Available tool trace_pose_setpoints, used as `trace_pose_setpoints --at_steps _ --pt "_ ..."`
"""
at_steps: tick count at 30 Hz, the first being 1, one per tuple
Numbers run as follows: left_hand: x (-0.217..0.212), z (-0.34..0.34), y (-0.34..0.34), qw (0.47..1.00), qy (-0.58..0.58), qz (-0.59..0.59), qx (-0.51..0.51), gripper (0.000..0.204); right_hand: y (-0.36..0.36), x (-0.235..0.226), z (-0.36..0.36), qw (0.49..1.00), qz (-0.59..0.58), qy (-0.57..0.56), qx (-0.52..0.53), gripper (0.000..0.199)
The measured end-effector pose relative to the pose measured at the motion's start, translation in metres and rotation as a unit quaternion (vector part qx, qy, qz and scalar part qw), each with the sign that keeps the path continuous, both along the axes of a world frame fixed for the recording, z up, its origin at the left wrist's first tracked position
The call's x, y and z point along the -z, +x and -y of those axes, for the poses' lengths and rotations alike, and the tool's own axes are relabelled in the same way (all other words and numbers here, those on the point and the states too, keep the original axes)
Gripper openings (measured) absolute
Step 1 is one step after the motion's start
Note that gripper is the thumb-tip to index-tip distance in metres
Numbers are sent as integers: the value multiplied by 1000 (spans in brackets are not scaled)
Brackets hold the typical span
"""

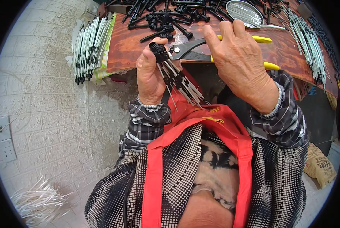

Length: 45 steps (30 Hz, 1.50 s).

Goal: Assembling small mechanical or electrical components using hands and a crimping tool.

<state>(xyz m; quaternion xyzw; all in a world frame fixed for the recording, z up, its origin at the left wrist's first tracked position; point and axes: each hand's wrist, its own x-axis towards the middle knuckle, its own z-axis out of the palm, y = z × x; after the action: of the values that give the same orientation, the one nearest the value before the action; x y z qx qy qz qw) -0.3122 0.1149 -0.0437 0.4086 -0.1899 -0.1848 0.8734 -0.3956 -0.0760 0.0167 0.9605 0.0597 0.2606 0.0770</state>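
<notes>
Head view: above the near edge of the wooden table (pixel 124 53), a black plastic fitting (pixel 160 52) trailing thin white strips (pixel 183 83) is clasped by the curled left hand (pixel 150 74), apparently to steady it against the pliers (pixel 192 46). Their spread yellow handles are gripped by the partly closed right hand (pixel 241 57), seemingly for leverage. Loose black fittings (pixel 165 27) are heaped toward the far edge, presumably within reach.

You get bright, even light inside a black fisheye rim.
Your left hand (pixel 149 78) and right hand (pixel 241 60) look sharp; shadow darkens the space under the desk (pixel 120 53), its top shows a faint sheen, and straight lines on the pale wall (pixel 44 95) bend.
</notes>
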Motion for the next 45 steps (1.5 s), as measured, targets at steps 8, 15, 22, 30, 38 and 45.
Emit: trace_pose_setpoints --at_steps 8,15,22,30,38,45 --pt "-1 2 -2 1000 19 5 -9 55 -1 -5 -2 1000 -16 -15 6 42" --pt "2 4 1 999 -19 -22 -25 50 -1 4 -9 998 -26 45 20 23" --pt "-6 11 -1 995 5 -9 -99 44 2 34 -25 985 -49 143 81 19" --pt "-6 14 -1 989 19 -37 -139 43 8 68 -44 958 -28 273 84 24" --pt "5 -1 10 998 -26 3 -56 51 11 50 -12 976 -30 207 64 23" --pt "0 0 8 999 -34 17 -14 55 41 74 81 973 -119 126 149 32"
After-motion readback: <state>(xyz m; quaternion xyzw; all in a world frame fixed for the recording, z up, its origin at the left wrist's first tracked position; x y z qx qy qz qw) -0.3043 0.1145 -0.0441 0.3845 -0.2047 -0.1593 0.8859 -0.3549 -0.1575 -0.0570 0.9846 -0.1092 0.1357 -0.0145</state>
